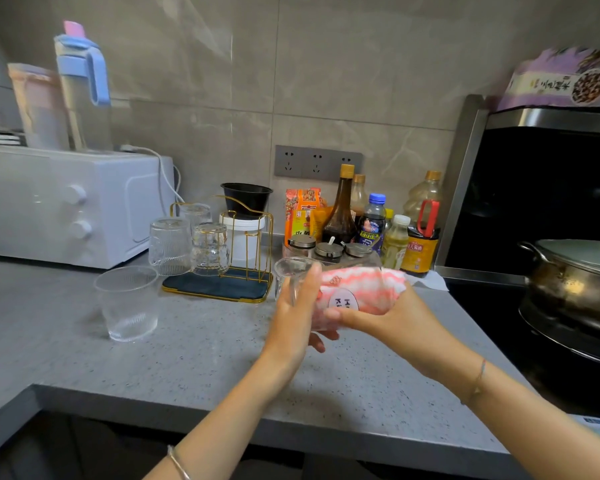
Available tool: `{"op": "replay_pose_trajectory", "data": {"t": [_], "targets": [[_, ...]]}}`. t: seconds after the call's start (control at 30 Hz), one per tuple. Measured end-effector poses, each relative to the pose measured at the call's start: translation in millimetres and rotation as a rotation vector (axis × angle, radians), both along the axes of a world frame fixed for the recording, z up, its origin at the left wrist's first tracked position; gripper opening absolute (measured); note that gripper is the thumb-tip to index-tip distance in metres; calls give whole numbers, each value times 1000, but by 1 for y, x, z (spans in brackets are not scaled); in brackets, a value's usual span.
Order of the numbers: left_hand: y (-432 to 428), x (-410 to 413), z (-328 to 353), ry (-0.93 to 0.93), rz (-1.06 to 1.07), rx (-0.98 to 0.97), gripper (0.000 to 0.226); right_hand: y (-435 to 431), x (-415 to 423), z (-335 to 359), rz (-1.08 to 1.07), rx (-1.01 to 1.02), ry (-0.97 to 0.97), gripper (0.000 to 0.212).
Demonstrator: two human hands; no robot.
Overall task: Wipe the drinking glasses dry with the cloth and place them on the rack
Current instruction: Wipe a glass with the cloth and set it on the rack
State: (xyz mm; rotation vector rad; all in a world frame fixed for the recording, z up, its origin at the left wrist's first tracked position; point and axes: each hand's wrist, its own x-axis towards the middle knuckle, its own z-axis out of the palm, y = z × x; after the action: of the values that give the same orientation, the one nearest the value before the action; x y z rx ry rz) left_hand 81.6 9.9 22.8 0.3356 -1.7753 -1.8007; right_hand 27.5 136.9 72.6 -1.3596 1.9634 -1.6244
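The left hand (297,313) wraps its fingers round the open end of a drinking glass (289,271), held sideways above the desk (194,358). The right hand (388,320) clasps the pink cloth (362,289) bunched over the glass's other end. A second glass (127,303) stands left of the left hand. Beyond it, the rack (222,289) carries three upturned glasses (169,245).

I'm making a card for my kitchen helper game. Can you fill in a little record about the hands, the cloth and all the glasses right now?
left hand: the left hand grips a clear drinking glass
right hand: the right hand holds a pink and white cloth wrapped round that glass
rack: gold wire rack with a dark blue mat
on rack: three upturned clear ribbed glasses
waiting: one upright clear ribbed glass on the grey speckled counter, left of the rack
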Motion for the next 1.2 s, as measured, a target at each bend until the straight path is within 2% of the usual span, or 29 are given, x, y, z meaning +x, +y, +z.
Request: {"op": "replay_pose_trajectory", "data": {"t": [0.07,0.27,0.37,0.47,0.53,0.63,0.7,0.77,0.8,0.93,1.07,1.2], "targets": [[-1,1,-4,101,38,-126,56,-1,1,0,29,3,-145,23],[-9,8,-12,357,-38,-417,50,7,4,13,134,36,-510,25],[-14,9,-13,407,-25,-570,46,10,0,16,186,59,-558,29],[-13,8,-10,356,-34,-495,50,6,-4,12,150,8,-506,30],[-11,8,-4,251,-54,-401,62,5,-7,9,114,-24,-424,36],[-9,7,3,25,-130,-188,80,5,-9,9,-1,-27,-77,26],[-5,6,7,-74,-183,-3,80,4,-5,11,-37,-25,175,23],[-4,4,6,-86,-161,120,75,1,-3,8,-40,-53,263,23],[-2,3,5,-82,-126,121,75,0,-3,7,-34,-57,261,23],[0,1,1,4,61,-102,77,-1,-5,5,86,-32,89,25],[-1,5,-4,167,101,-277,45,0,-6,6,147,45,-170,32],[-10,7,-10,269,56,-450,57,4,-6,14,243,78,-381,28]]}}
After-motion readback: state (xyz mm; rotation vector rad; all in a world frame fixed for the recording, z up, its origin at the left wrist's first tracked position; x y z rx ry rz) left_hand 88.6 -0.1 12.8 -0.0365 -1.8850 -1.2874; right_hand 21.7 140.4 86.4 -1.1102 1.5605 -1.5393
